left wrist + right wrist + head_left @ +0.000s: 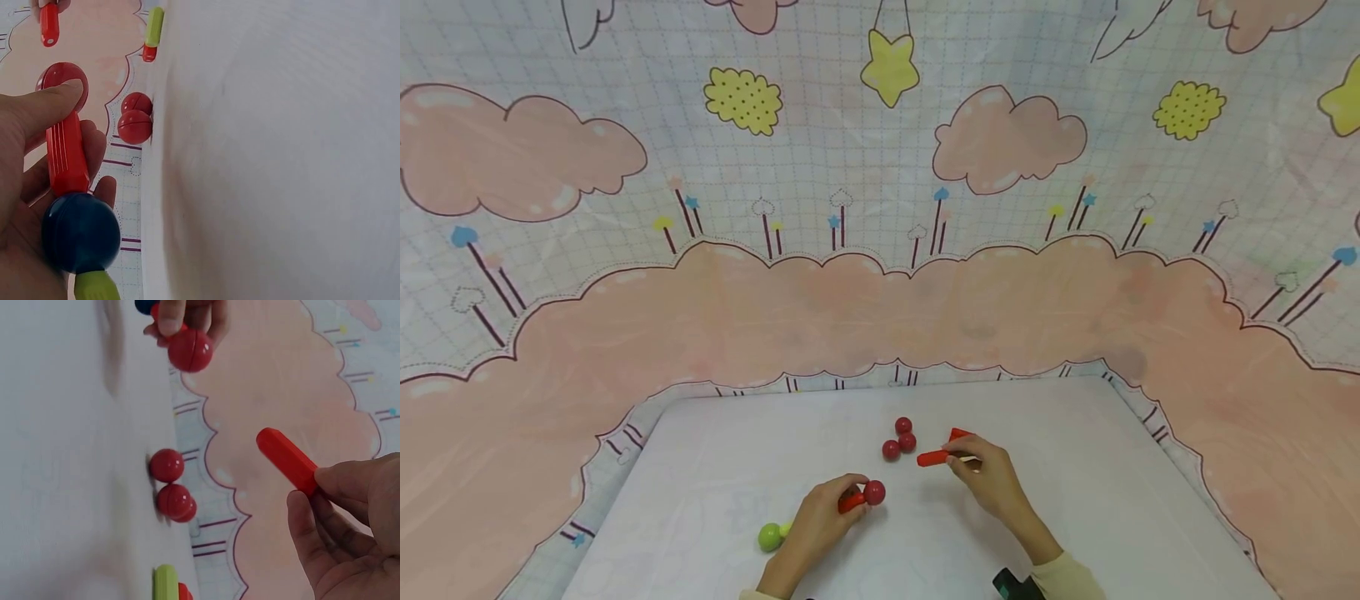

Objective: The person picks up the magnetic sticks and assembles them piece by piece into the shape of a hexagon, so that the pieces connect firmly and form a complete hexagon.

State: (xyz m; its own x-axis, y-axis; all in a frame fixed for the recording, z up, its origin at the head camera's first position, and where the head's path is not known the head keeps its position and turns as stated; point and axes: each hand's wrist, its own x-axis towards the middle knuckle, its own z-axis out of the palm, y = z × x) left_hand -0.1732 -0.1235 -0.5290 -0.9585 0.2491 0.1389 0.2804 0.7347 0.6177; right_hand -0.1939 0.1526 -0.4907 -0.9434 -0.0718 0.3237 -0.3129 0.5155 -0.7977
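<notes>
My left hand point(822, 515) holds a joined chain of toy building pieces. In the left wrist view, the thumb presses a red ball point(61, 78) at one end of a red stick point(65, 156). A blue ball point(81, 232) sits at the stick's other end, with a green stick point(97, 286) below it. A green ball point(769, 537) shows beyond the wrist in the head view. My right hand point(992, 479) pinches another red stick point(287, 461) by one end, its free end pointing towards the left hand, apart from the red ball.
Several loose red balls point(891, 451) lie close together on the white table point(760, 442), ahead of and between the hands. A green stick point(166, 582) and a red stick point(960, 433) lie beyond the right hand. A patterned cloth point(880, 317) hangs behind the table.
</notes>
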